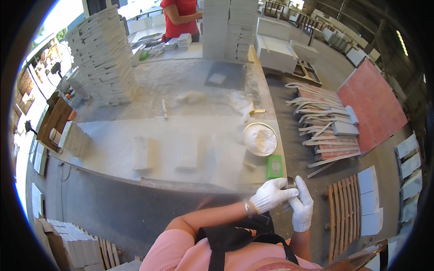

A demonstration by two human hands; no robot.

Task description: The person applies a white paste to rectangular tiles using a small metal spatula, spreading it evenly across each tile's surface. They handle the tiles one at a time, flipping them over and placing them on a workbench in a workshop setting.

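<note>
My left hand [275,195], in a white knitted glove, meets my gloved right hand [303,208] just off the table's near right corner. Both are closed, fingers together, around something small and partly dark whose kind I cannot make out. Just beyond them a green box [274,166] lies at the table edge. Behind it stands a round tub [260,139] filled with white powder. Two pale rectangular blocks [143,153] lie farther left on the dusty white table [113,128].
Tall stacks of white slabs [101,58] rise at the far left and far middle [228,31]. A pen-like stick [164,109] and a crumpled cloth [239,104] lie on the table. A person in red [178,20] stands beyond. Wooden pallets [343,212] are at right.
</note>
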